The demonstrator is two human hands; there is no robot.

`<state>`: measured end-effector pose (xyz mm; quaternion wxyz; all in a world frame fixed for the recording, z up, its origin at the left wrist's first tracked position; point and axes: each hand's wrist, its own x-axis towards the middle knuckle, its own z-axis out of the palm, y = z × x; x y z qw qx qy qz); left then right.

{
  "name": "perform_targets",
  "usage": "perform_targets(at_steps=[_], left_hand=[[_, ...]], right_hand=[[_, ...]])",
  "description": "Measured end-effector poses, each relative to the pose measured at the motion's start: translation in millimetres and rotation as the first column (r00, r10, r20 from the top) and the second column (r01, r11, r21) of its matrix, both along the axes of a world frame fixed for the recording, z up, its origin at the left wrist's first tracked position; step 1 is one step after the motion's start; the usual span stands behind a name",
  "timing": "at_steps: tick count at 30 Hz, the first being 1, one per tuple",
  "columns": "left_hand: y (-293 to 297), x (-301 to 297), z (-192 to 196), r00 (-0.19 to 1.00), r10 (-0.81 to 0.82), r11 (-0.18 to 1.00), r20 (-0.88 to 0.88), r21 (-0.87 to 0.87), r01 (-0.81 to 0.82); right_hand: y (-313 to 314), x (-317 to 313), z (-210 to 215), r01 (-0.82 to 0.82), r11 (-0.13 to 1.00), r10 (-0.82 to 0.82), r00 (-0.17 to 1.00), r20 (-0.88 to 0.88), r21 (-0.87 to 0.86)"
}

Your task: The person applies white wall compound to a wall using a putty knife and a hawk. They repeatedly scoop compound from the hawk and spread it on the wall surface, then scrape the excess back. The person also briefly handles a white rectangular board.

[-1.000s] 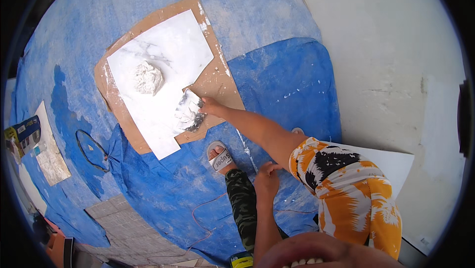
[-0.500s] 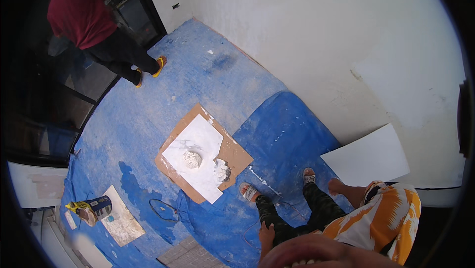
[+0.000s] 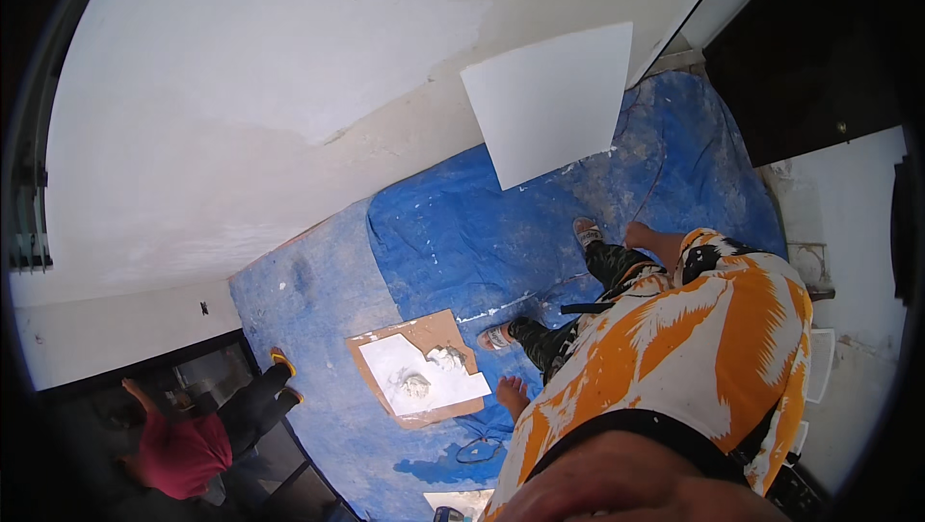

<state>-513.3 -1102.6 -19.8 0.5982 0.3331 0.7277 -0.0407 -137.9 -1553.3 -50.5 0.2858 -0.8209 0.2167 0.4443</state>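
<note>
My left hand [image 3: 513,394] hangs beside my shirt with its fingers a little apart and nothing in them. Nearest to it is a white sheet [image 3: 390,368] on brown cardboard [image 3: 449,331], a short way in front on the floor. On the sheet sit a heap of white paste-like material [image 3: 416,385] and a second rough patch of it [image 3: 446,358]. My right hand [image 3: 639,235] hangs by my other side, its fingers curled in and no object showing. Close by, a large white panel [image 3: 549,103] leans against the wall.
A blue tarp [image 3: 453,223] with folds and white spots covers the floor. A person in a red shirt [image 3: 188,455] stands by dark-framed glass at the lower left. A cord loop [image 3: 479,450] lies past the cardboard. A can [image 3: 448,514] shows at the bottom edge.
My view has turned toward the right, bringing in more of the wall and white panel. My left hand has come off my trouser leg. The other person now has an arm stretched out.
</note>
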Motion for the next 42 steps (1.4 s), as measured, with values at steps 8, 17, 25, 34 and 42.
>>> perform_targets(at_steps=[8, 17, 25, 34, 42], left_hand=[[-15.4, 247.0, 29.3, 0.940, -0.316, 0.934, 0.131, 0.218, 0.284], [-10.1, 606.2, 33.3, 0.607, -0.752, 0.636, 0.256, 0.524, 0.567], [-67.5, 744.9, 13.3, 0.576, -0.809, 0.543, 0.114, 0.520, 0.660], [-75.3, 749.8, 7.6, 0.651, -0.748, 0.600, 0.128, 0.550, 0.581], [-75.8, 756.5, 14.8, 0.642, -0.722, 0.646, 0.256, 0.580, 0.496]], right_hand=[[-147.8, 162.6, -7.3, 0.434, 0.890, -0.454, 0.823, 0.341, 0.137], [-217.2, 355.6, 74.0, 0.514, 0.791, -0.612, 0.655, 0.443, 0.333], [-204.6, 461.2, 37.5, 0.452, 0.797, -0.597, 0.691, 0.409, 0.400], [-174.5, 474.7, 23.6, 0.406, 0.807, -0.583, 0.666, 0.466, 0.430], [-186.6, 499.1, 7.1, 0.442, 0.763, -0.641, 0.606, 0.470, 0.472]])
